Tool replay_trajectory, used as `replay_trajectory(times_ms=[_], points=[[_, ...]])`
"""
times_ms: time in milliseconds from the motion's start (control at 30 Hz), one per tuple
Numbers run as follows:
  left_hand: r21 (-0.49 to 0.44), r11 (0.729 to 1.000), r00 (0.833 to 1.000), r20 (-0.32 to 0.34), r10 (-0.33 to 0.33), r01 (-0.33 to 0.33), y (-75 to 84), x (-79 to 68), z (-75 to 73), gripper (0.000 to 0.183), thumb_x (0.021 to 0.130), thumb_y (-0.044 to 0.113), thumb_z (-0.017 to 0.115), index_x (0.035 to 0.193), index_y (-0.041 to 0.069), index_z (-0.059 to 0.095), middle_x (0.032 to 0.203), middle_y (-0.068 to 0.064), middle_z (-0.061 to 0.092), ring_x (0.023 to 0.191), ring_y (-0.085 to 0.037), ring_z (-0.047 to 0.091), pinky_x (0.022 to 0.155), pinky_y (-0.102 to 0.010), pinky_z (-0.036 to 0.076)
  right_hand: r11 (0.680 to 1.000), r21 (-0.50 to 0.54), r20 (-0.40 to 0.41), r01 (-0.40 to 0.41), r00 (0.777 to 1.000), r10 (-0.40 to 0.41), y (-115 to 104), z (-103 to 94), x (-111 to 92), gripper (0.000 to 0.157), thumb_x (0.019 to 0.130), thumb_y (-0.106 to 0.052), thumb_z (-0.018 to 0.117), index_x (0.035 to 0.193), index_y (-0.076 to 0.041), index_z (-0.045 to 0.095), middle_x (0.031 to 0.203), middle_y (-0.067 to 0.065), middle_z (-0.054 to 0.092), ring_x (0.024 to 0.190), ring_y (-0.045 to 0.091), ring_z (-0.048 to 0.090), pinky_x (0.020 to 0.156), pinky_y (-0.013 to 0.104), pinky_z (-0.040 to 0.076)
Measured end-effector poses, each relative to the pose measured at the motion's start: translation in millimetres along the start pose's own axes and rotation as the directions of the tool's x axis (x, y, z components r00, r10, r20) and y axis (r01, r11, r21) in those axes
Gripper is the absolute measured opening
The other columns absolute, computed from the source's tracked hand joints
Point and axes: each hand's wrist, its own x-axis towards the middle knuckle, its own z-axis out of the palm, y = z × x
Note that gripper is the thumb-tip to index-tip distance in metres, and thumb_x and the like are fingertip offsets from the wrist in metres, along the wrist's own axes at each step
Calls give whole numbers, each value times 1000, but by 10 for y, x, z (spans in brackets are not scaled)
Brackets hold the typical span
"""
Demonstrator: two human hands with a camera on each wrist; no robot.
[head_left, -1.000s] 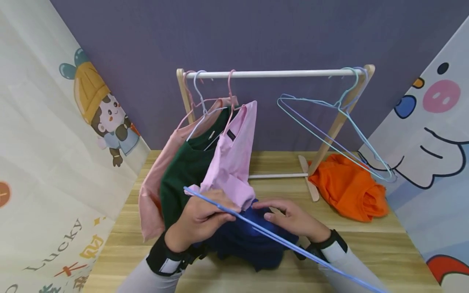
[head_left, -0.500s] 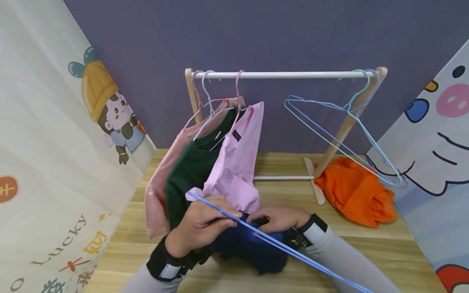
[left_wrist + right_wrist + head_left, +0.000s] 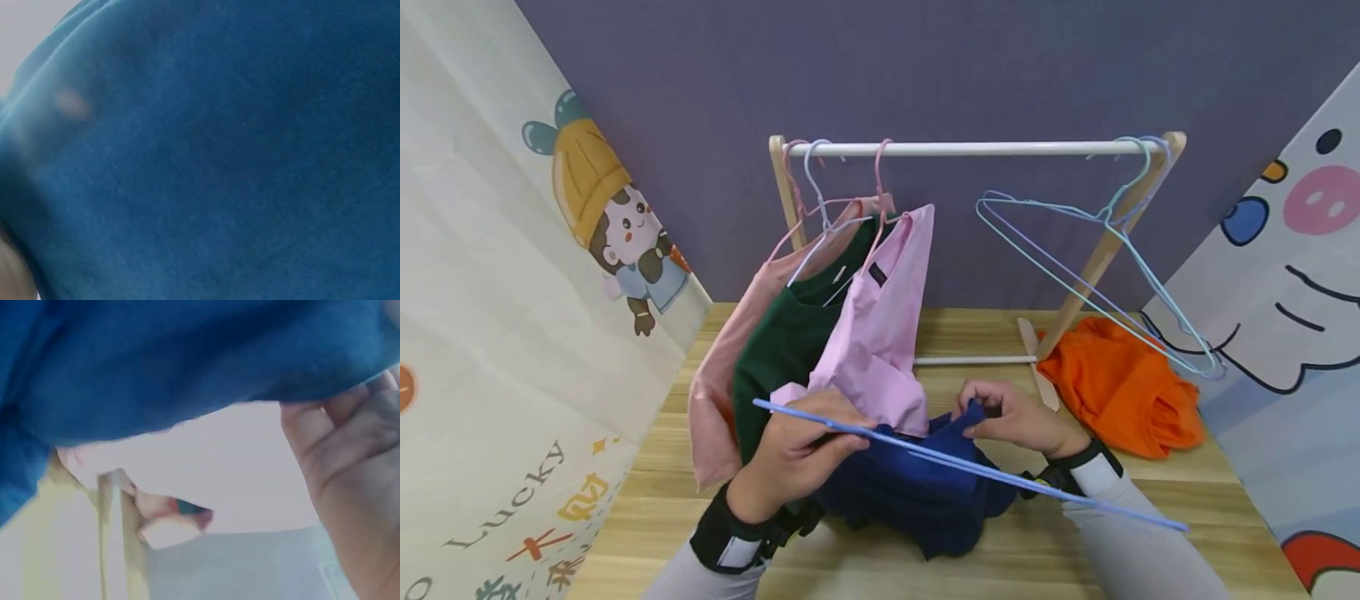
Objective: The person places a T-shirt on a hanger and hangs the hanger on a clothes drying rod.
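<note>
My left hand (image 3: 808,442) grips a thin blue hanger (image 3: 1075,497), which slants down to the right across the head view. Below it lies a crumpled navy garment (image 3: 910,508) on the table, against the front of the hanging clothes. My right hand (image 3: 1018,421) pinches a raised edge of that garment between thumb and fingers. In the right wrist view, the garment's blue edge (image 3: 187,375) spans the top, with the right hand's fingers at it. Blue cloth (image 3: 219,156) nearly fills the left wrist view, hiding the left fingers.
Behind stands a rack with a white bar (image 3: 985,149). Salmon (image 3: 711,425), dark green (image 3: 775,358) and light pink (image 3: 880,367) garments hang at its left. Bare hangers, one teal (image 3: 1165,293), hang at its right, above an orange garment (image 3: 1120,383) on the table.
My right hand has reached into the navy garment, then pulled its edge up and to the right. The left hand still holds the hanger, whose right end has risen.
</note>
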Motion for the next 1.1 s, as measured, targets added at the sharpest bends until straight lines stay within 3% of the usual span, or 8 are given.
replay_trajectory(times_ms=[100,200,367,533,700,833,967,1100], points=[[46,998,999,-34,-41,43,10,-12,-5,19,100,9,68,103,-9,73,88,-20,73,79,-23,68,76,-29,58,997,-76,-131,14,991,-24,-68,-43,-116,22,90,14,68,103,-3,66,95,-10,73,82,6,65,71,20,56],[142,983,992,-77,-105,115,24,-24,-8,21,102,12,66,101,-7,74,89,-18,74,81,-24,71,83,-27,58,988,-144,-311,59,945,-102,-102,-32,-213,27,89,17,67,104,-4,72,92,-12,74,76,3,63,66,17,54],[300,918,961,-167,-219,261,40,-58,-5,26,103,22,65,97,-1,74,89,-13,74,82,-22,71,87,-21,56,959,-232,-578,166,769,-273,-164,33,-334,31,85,24,67,103,0,77,96,-9,79,83,1,72,75,16,58],[357,868,937,-184,-297,345,44,-78,12,29,104,28,63,98,2,74,90,-9,74,82,-20,69,85,-20,54,910,-270,-708,314,576,-409,-272,6,-437,29,83,33,59,101,15,73,98,1,81,86,7,77,77,17,60],[354,867,936,-152,-318,352,33,-98,45,26,104,28,62,99,4,73,92,-7,74,84,-18,69,85,-21,55,918,-265,-822,295,429,-375,-362,25,-553,20,83,30,60,97,19,70,95,6,81,79,10,76,71,17,60],[346,876,942,-114,-316,336,12,-129,74,26,105,27,62,98,5,73,90,-6,74,83,-18,69,81,-24,56,969,-177,-904,171,362,-229,-381,82,-626,15,87,20,68,100,14,72,93,2,81,77,8,75,73,18,61],[356,876,944,-72,-322,325,-6,-168,112,27,105,28,61,99,6,72,91,-5,74,85,-18,70,83,-26,56,976,-121,-936,180,308,-173,-379,86,-646,14,91,16,68,104,16,71,93,5,80,78,11,75,78,20,61],[355,875,941,-47,-336,330,-10,-208,151,25,105,28,60,101,6,73,93,-5,75,87,-18,71,86,-26,56,962,-131,-934,239,294,-201,-394,60,-655,16,93,15,64,108,20,68,93,8,79,79,13,75,76,21,62]])
